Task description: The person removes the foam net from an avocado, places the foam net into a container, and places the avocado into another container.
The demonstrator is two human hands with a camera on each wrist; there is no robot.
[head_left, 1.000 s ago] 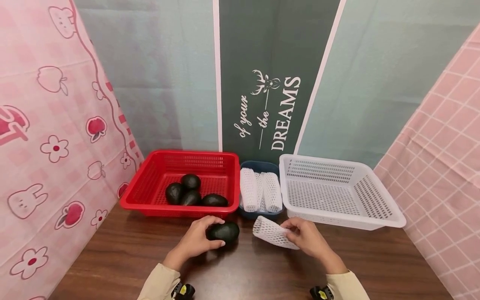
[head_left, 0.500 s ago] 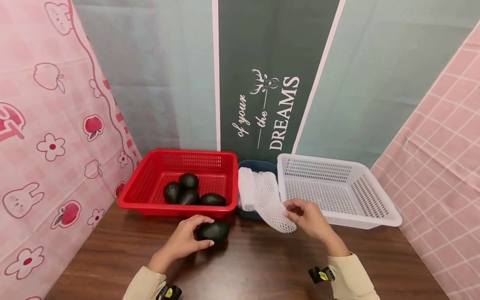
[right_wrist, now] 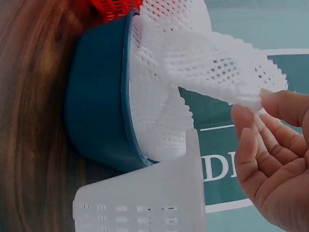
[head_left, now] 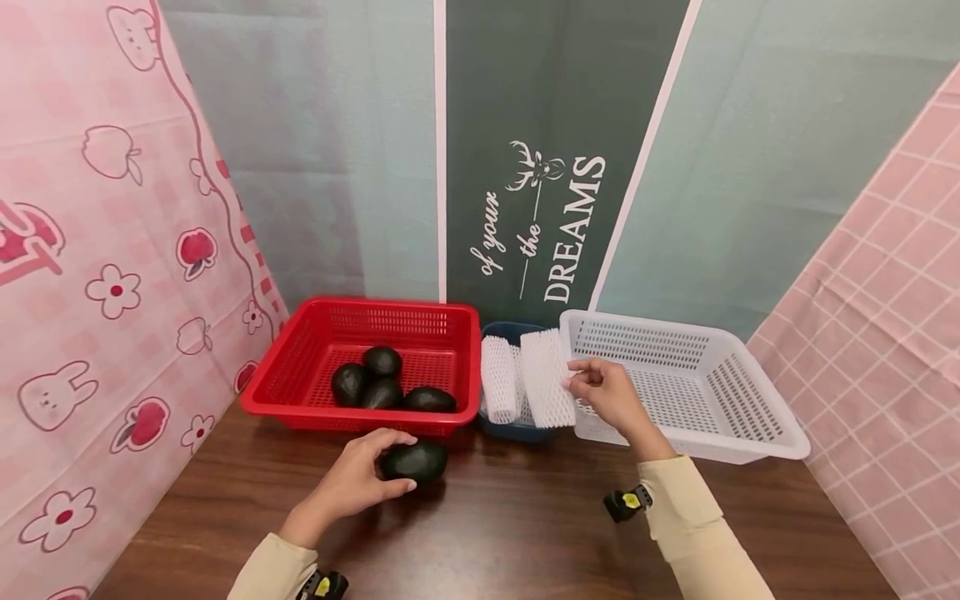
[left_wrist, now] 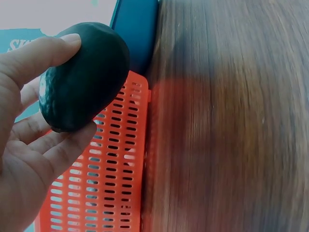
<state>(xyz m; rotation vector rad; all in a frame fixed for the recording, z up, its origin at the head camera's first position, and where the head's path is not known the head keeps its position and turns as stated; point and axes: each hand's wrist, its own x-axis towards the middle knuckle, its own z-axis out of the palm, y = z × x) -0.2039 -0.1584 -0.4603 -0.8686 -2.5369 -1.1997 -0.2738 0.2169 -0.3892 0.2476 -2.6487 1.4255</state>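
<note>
My left hand [head_left: 365, 475] grips a dark green avocado [head_left: 418, 462] in front of the red basket. The left wrist view shows the thumb and fingers round this avocado [left_wrist: 87, 77]. My right hand [head_left: 611, 395] pinches the edge of a white foam net sleeve [head_left: 546, 377]. That sleeve overlaps the blue bin [head_left: 517, 432] in the head view. From the right wrist, the pinched foam net sleeve [right_wrist: 227, 67] tilts over the bin's opening, above other sleeves. Another foam net sleeve [head_left: 498, 379] lies in the bin's left side.
Several avocados [head_left: 382, 393] lie in the red basket [head_left: 360, 423] on the left. A white basket [head_left: 750, 450] stands right of the blue bin. All three containers stand on the brown wooden table [head_left: 495, 533], with a cloth backdrop [head_left: 337, 167] behind.
My right hand has moved up and away from me with the foam net sleeve, from the table to over the blue bin. My left hand, still gripping the avocado, has shifted left.
</note>
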